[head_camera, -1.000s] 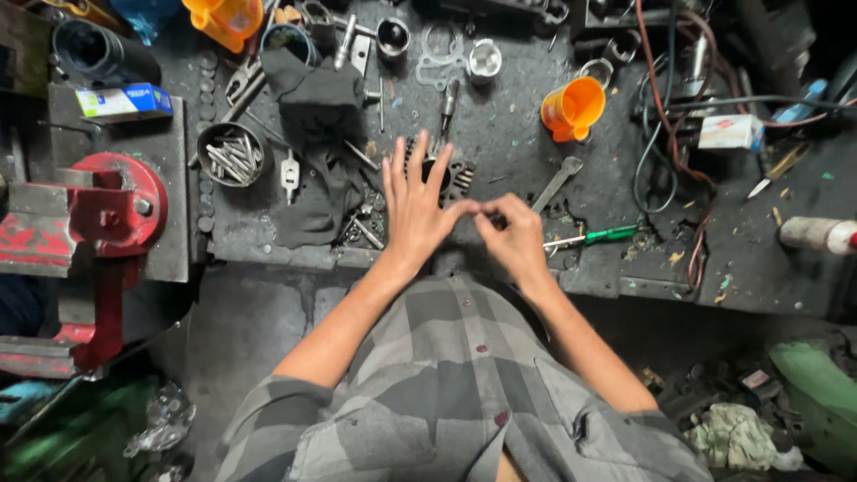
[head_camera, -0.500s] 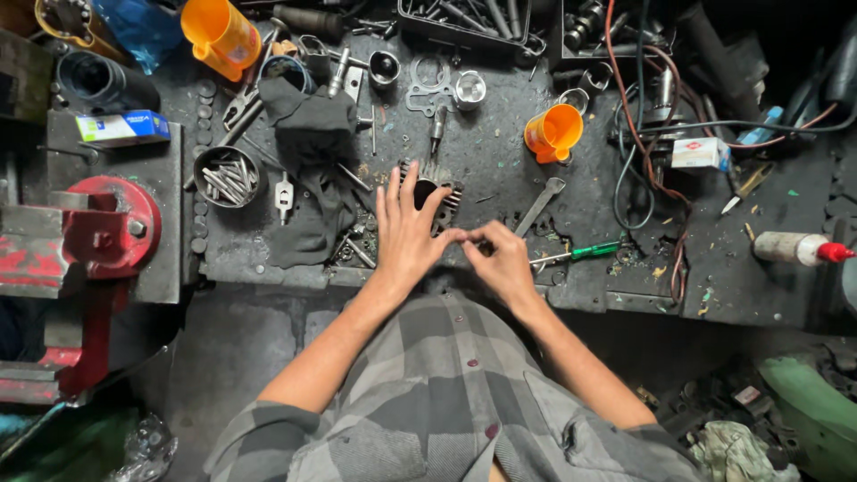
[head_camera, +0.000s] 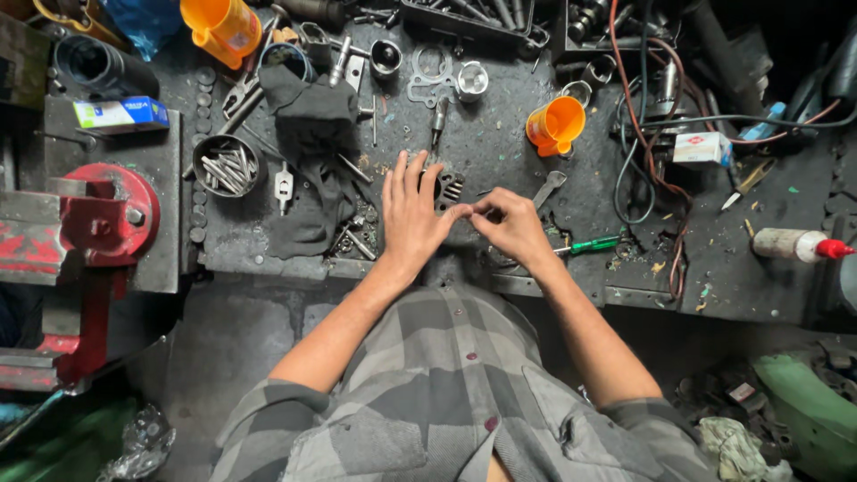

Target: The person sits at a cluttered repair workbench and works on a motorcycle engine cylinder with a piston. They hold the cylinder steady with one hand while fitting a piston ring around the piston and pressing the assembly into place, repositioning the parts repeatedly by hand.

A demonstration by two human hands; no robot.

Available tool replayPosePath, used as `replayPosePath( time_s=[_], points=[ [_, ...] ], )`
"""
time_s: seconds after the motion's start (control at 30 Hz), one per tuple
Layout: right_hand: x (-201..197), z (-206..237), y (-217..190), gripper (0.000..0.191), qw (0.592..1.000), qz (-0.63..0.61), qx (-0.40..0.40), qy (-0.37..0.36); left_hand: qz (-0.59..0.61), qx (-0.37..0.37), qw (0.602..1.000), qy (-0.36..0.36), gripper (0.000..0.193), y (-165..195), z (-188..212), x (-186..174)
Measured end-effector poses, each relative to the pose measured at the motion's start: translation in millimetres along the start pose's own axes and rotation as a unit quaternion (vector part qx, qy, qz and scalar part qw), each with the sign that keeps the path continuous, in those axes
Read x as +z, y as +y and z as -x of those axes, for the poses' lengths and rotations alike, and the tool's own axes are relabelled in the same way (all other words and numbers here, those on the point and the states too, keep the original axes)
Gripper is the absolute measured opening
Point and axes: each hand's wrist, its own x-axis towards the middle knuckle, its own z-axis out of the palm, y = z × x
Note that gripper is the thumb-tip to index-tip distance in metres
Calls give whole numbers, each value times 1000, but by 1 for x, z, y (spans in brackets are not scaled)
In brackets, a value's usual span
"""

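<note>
At a cluttered workbench (head_camera: 500, 147), a person's left hand (head_camera: 412, 212) lies flat, fingers spread, on a small metal part (head_camera: 448, 183) near the front edge. The right hand (head_camera: 511, 223) is loosely curled, fingertips pinched at the left thumb; what it pinches cannot be seen. A round tin (head_camera: 227, 165) holds bolts. Two orange cups (head_camera: 555, 125) lie tipped, contents hidden. A red vise (head_camera: 98, 219) crowds the left end; a dark rag (head_camera: 312, 170) and a green screwdriver (head_camera: 589, 245) flank the hands, leaving little bare room.

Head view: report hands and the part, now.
Left hand flat, fingers spread over small metal part. Right hand pinching at left thumb tip. Black rag and loose screws alongside.
</note>
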Motion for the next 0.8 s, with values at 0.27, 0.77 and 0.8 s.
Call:
replayPosePath(
  time_s=[0.27,0.77,0.8],
  points=[
    [-5,-6,-4,15,1000,10,-26,4,-14,7,1000,4,78,-2,-3,0],
    [20,5,-17,14,992,19,16,126,-25,48,997,-46,85,-8,-29,-4],
    [22,7,-20,14,991,25,27,132,-25,41,997,-59,84,-8,-29,-5]
  ],
)
